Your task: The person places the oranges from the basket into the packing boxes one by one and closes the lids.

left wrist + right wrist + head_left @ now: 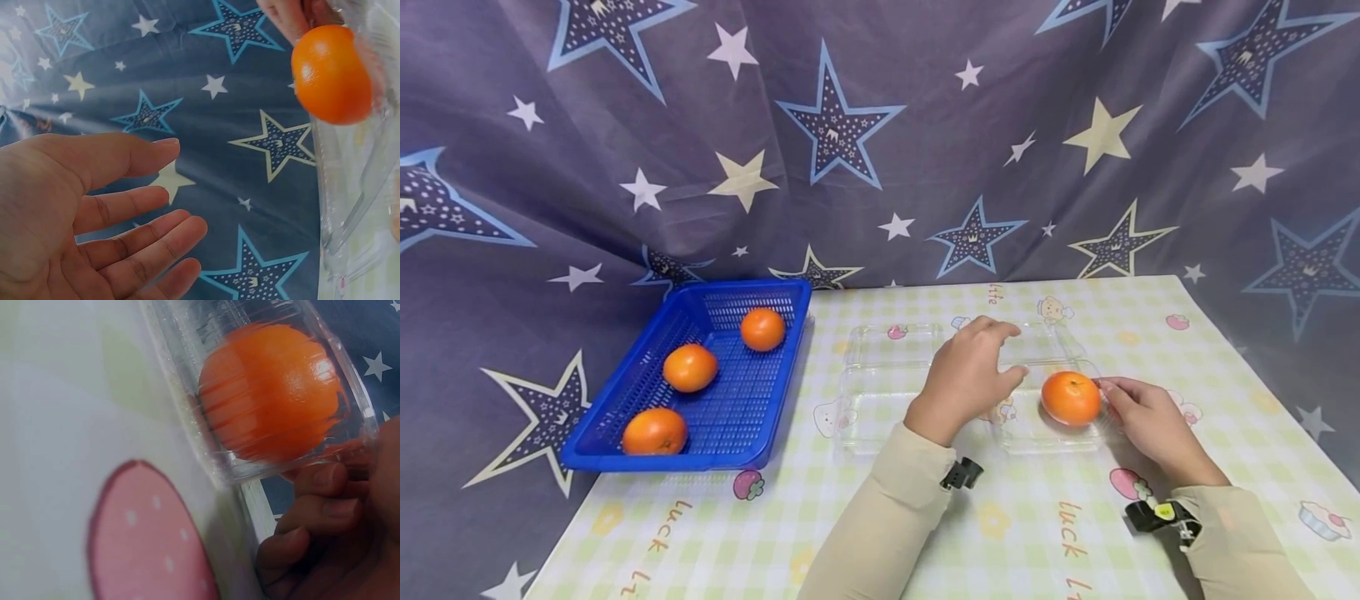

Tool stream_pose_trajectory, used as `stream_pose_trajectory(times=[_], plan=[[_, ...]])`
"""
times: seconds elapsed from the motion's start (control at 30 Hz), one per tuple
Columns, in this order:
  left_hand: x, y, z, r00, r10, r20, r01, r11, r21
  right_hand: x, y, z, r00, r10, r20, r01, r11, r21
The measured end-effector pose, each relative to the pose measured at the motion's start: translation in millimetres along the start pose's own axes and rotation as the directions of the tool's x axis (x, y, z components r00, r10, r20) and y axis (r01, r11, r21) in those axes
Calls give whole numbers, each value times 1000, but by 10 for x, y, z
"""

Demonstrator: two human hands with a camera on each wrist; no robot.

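Observation:
An orange (1071, 398) sits in the right part of a clear plastic box (1048, 446). At that box's right edge my right hand (1153, 421) pinches the rim between thumb and fingers; its curled fingers show below the box corner in the right wrist view. My left hand (973, 371) hovers over the middle of the box, to the left of the orange. Thumb and fingers are spread apart with nothing between them, as the left wrist view also shows.
A blue plastic basket (778, 400) stands at the left of the table, holding three more oranges (690, 367). The checked tablecloth (985, 558) carries printed fruit and lettering. Behind the table hangs a dark star-patterned curtain (880, 83).

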State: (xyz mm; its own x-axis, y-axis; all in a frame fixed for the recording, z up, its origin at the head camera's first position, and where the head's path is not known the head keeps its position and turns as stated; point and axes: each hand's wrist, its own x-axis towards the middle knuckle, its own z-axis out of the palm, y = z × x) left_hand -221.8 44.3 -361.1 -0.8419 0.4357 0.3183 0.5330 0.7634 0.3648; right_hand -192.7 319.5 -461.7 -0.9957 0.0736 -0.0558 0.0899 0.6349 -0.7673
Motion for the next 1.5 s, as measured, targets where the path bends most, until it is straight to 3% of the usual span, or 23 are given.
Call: stream_pose_trajectory(times=[0.33,0.47,0.73,1.07,1.33,1.5], plan=[[-37,-127,-222,994,-17,-109,12,999,-46,12,12,-3,1000,-8,-22,8,1000,-27],[-59,-166,-272,993,-27,-116,22,999,-42,16,12,9,1000,-6,-23,6,1000,-22],[-95,-283,-475,993,-37,-115,41,999,34,9,23,14,1000,-2,-9,2,1000,16],[-199,-583,-743,993,-57,-101,72,986,151,14,19,30,1000,5,-14,-5,1000,18],[-337,-870,-1072,986,-14,-167,59,963,264,9,29,32,1000,-18,-13,18,1000,14],[-428,-1012,-1247,985,-28,-170,80,947,310,4,29,16,1000,-18,-24,18,1000,7]])
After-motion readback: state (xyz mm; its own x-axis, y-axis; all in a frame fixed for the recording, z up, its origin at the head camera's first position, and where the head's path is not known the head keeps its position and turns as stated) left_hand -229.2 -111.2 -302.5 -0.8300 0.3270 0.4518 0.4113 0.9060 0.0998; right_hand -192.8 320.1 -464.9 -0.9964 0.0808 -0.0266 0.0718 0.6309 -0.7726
